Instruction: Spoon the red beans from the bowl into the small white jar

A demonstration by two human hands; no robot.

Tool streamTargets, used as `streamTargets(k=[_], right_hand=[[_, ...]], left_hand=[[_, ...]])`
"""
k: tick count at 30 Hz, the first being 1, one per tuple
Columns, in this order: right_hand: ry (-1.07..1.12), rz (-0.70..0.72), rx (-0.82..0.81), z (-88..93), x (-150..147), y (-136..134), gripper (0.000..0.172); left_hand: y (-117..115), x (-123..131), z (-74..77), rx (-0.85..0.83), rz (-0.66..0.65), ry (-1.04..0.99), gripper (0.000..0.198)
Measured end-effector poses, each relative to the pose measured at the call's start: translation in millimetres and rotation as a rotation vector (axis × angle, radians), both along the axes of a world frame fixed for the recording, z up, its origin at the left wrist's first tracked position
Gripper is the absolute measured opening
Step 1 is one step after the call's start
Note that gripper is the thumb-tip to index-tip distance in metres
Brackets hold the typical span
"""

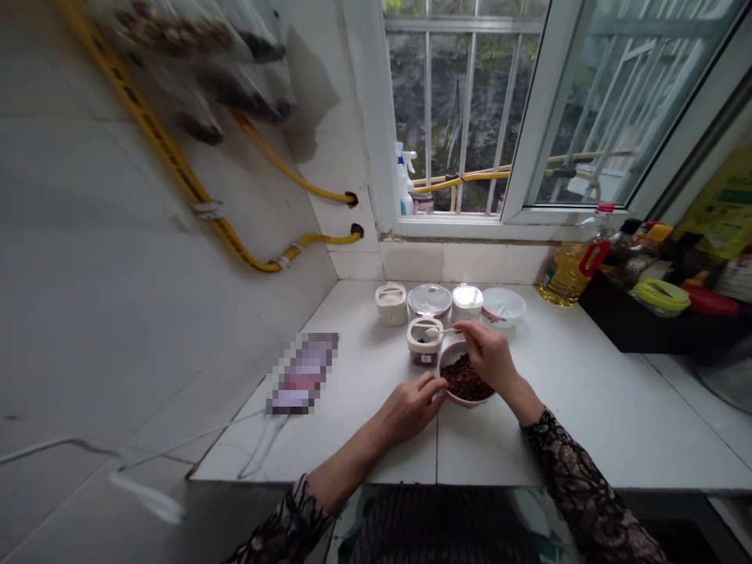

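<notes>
My right hand (490, 352) pinches the handle of a small white spoon (435, 333), whose bowl is over the open jar (424, 345) with dark contents. Beside that jar stands a round bowl (464, 401) filled with dark red, flaky bits. My left hand (416, 399) has its fingers closed on the bowl's left rim. Behind the jar are a white lidded jar (391, 305), a bowl with a clear cover (429, 301), another lidded jar (468, 301) and a white bowl (504, 307).
A blurred-out flat device (304, 374) with a white cable lies at the left of the white tiled counter (376, 439). At the right are an oil bottle (567, 270) and a black box (614, 313) of condiments. A window is behind; bags hang upper left.
</notes>
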State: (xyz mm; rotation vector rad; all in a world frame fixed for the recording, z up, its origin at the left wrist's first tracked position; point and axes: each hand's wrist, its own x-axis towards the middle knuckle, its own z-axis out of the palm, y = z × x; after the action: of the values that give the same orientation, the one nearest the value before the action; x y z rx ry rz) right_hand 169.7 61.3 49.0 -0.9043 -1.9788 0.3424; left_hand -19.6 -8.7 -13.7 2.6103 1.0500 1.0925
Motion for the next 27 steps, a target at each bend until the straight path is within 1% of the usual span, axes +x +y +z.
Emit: streamTargets(k=[3, 5, 8, 12, 15, 18, 22, 25, 27], right_hand=[[0.127, -0.084, -0.056, 4.3, 13.7, 1.8, 0.024], [0.139, -0.101, -0.104, 6.1, 23.3, 4.1, 0.023], [0.000, -0.056, -0.117, 4.8, 31.9, 7.1, 0.022], [-0.254, -0.055, -0.072, -0.3, 28.4, 6.5, 0.023], [-0.317, -0.049, -0.102, -3.2, 22.8, 4.9, 0.026], [-0.264, -0.064, -0.199, -4.6, 22.5, 6.9, 0.026], [-0.058, -0.095, -0.332, -5.0, 28.4, 14.2, 0.026], [0.086, -0.075, -0.433, -4.3, 31.8, 18.4, 0.023], [0.138, -0.048, -0.483, -3.6, 32.6, 19.3, 0.022]], left_hand=[[-0.6, 0.0, 1.2, -0.017, 0.002, 0.000, 0.019], [-0.8, -0.1, 1.6, -0.023, 0.002, -0.001, 0.019], [-0.3, -0.3, 0.7, -0.026, 0.002, -0.005, 0.018], [0.9, -0.5, -1.4, -0.030, 0.008, -0.004, 0.021], [1.4, -0.2, -1.8, -0.034, 0.016, -0.013, 0.021], [1.3, 0.1, -1.0, -0.034, 0.010, -0.020, 0.020], [1.0, -0.1, 0.1, -0.023, 0.007, -0.009, 0.020], [0.9, -0.4, 0.2, -0.017, 0.013, -0.004, 0.020], [1.0, -0.4, 0.4, -0.010, 0.012, -0.005, 0.019]])
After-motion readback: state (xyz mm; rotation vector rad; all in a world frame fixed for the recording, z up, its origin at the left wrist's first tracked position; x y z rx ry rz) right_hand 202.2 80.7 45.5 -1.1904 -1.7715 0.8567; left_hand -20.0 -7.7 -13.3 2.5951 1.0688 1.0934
